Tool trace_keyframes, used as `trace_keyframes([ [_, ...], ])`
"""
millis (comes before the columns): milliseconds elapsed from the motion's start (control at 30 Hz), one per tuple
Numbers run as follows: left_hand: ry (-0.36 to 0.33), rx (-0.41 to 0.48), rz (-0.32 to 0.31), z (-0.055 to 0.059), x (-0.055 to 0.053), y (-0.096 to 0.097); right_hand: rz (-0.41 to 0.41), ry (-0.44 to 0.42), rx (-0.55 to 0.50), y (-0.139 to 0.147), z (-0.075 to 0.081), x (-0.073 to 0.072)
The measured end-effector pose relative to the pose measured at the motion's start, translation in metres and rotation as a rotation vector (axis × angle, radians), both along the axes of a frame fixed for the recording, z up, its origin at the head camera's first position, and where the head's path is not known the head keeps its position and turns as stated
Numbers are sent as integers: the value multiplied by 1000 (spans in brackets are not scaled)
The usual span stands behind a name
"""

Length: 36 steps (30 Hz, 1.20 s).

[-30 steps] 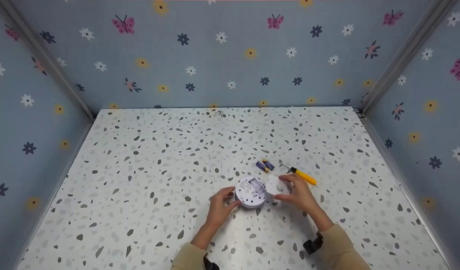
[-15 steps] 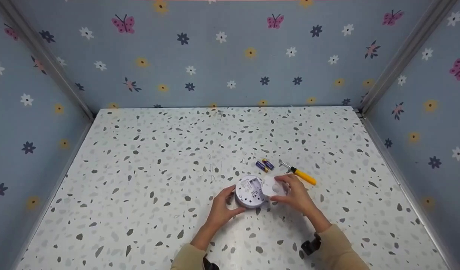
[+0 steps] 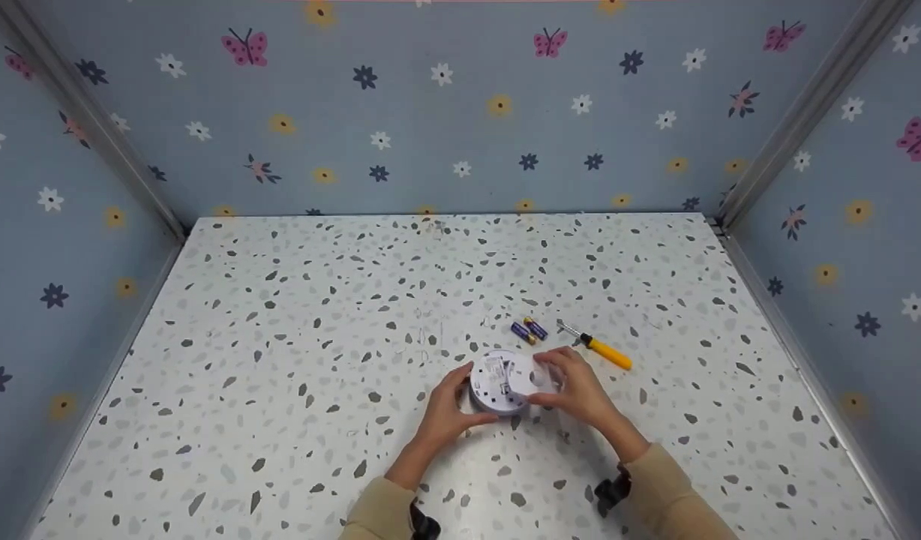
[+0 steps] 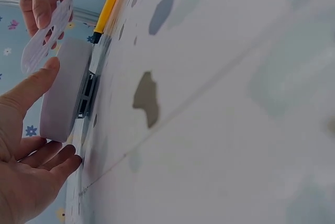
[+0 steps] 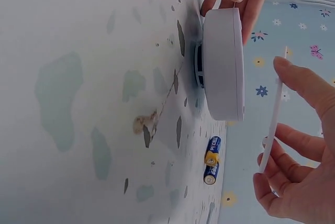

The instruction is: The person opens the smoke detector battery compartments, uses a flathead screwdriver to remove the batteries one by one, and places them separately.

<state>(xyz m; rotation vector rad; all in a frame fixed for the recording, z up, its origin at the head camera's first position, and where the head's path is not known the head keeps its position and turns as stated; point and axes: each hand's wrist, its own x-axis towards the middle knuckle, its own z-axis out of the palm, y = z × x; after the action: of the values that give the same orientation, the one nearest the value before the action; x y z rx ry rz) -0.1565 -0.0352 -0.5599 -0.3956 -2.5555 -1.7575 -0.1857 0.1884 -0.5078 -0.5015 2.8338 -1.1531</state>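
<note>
A round white smoke detector (image 3: pixel 490 384) lies on the speckled table with its back and battery bay facing up. My left hand (image 3: pixel 443 418) holds its left side, thumb at the near edge and fingers round the far side. My right hand (image 3: pixel 583 393) grips a thin white round mounting plate (image 3: pixel 537 381) by its edges. In the head view the plate covers the detector's right part. The right wrist view shows the plate (image 5: pixel 273 119) tilted and apart from the detector (image 5: pixel 224 67). Part of the battery bay is hidden by the plate.
Behind the detector lie two blue-and-gold batteries (image 3: pixel 523 333), side by side. A screwdriver with a yellow handle (image 3: pixel 609 352) rests to their right. Flower-patterned walls (image 3: pixel 460 112) enclose the table at the back and both sides.
My right hand has carried the plate leftward from beside the detector to over its right part. My left thumb has shifted right along the detector's near edge. Batteries and screwdriver stay put.
</note>
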Motion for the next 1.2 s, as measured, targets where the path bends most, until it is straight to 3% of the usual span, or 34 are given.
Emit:
trace_keyframes([
  [467,-31,15,-28,-2,-10,2,58,-4,40,-16,3,-6],
  [733,-59,5,-16,-2,-12,3,133,23,26,-27,2,-12],
  [1200,-9,35,-20,-5,-13,1,243,65,95,-35,-6,-21],
])
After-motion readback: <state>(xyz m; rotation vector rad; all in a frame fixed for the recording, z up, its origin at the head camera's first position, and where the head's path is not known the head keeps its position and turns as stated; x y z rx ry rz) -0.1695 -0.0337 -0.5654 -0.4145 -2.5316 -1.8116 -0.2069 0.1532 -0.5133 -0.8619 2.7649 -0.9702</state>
